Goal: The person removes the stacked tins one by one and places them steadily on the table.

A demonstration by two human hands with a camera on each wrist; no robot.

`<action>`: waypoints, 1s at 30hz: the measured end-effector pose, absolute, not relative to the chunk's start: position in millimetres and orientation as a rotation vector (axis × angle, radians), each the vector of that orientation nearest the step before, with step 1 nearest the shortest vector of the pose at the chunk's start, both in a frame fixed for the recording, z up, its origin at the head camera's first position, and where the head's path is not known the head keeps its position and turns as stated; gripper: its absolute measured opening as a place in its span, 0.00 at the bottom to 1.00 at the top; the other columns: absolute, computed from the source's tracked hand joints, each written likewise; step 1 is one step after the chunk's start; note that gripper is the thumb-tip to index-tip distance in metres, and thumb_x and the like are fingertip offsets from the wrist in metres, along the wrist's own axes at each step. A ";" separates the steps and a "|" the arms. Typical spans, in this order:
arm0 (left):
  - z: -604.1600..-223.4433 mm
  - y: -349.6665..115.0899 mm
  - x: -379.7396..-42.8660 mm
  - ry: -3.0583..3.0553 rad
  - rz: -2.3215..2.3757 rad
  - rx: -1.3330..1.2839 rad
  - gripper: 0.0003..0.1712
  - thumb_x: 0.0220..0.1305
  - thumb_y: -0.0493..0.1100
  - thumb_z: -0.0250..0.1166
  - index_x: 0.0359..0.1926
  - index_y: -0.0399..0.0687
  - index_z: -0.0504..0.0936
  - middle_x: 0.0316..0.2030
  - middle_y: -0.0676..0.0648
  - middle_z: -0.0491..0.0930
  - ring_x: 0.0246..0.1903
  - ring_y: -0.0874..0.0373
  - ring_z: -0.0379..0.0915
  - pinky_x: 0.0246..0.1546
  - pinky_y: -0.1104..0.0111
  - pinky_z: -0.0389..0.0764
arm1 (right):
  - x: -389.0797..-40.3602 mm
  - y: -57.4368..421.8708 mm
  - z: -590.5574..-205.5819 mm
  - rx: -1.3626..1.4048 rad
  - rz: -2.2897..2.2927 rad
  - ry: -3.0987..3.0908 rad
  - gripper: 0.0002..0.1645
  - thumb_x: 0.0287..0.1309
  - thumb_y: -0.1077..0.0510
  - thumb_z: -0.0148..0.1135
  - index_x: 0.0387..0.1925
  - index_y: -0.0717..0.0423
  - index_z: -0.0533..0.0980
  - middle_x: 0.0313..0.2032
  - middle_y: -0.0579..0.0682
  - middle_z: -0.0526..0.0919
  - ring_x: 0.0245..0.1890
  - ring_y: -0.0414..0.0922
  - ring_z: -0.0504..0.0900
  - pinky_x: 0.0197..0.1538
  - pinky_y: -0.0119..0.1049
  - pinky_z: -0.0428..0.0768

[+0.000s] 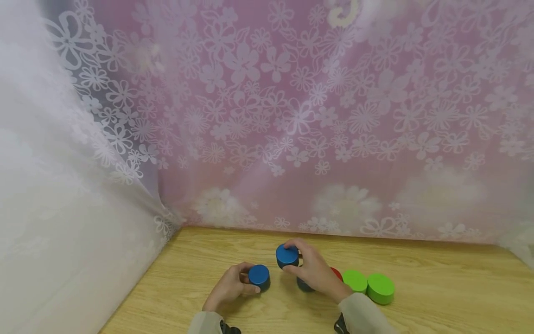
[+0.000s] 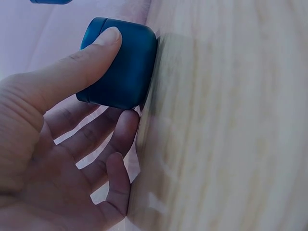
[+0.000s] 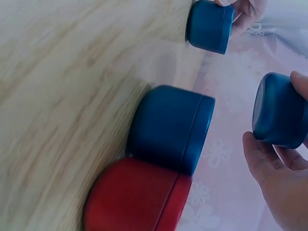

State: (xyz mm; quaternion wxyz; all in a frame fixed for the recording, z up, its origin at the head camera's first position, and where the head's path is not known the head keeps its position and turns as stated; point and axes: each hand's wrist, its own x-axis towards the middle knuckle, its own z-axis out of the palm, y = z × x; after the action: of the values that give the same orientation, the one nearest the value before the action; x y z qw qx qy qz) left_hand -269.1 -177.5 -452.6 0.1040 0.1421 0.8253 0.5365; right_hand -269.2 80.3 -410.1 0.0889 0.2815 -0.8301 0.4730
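My left hand (image 1: pixel 230 286) grips a small round blue tin (image 1: pixel 259 277), which sits upright on the table. In the left wrist view, the thumb lies along this tin's side and the other fingers curl behind it. Farther back and to the right, my right hand (image 1: pixel 314 270) holds a second blue tin (image 1: pixel 287 255) between thumb and fingers. The right wrist view has that tin raised off the wood. A third blue tin (image 3: pixel 171 127) stands on the table, partly behind my right hand in the head view. Touching it is a red tin (image 3: pixel 137 197).
Two bright green tins (image 1: pixel 381 288) stand side by side to the right of the red one. The wooden table (image 1: pixel 450 287) meets a pink flowered curtain (image 1: pixel 267 139) at the back. White cloth (image 1: pixel 62 222) hangs along the left side.
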 end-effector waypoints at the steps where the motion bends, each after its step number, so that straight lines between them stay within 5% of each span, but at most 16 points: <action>1: -452.5 -177.5 -269.3 2.436 1.581 0.416 0.30 0.55 0.29 0.75 0.60 0.31 0.77 0.43 0.46 0.83 0.41 0.52 0.80 0.41 0.59 0.83 | -269.5 81.8 -409.6 0.839 1.403 -2.471 0.25 0.56 0.67 0.75 0.54 0.60 0.76 0.56 0.59 0.78 0.56 0.60 0.79 0.54 0.51 0.82; 30: -450.1 -178.6 -268.6 2.463 1.539 0.469 0.30 0.57 0.30 0.75 0.60 0.30 0.77 0.44 0.46 0.83 0.41 0.54 0.80 0.41 0.61 0.82 | -267.7 114.0 -415.5 0.770 1.398 -2.471 0.27 0.53 0.70 0.75 0.54 0.61 0.76 0.56 0.61 0.78 0.56 0.61 0.80 0.54 0.49 0.82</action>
State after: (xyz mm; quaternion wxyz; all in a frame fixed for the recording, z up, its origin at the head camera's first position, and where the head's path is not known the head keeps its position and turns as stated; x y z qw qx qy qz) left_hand -268.6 -178.6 -450.1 0.0998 0.1587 0.8330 0.5205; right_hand -267.7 114.0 -415.5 0.0995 0.2604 -0.8358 0.4730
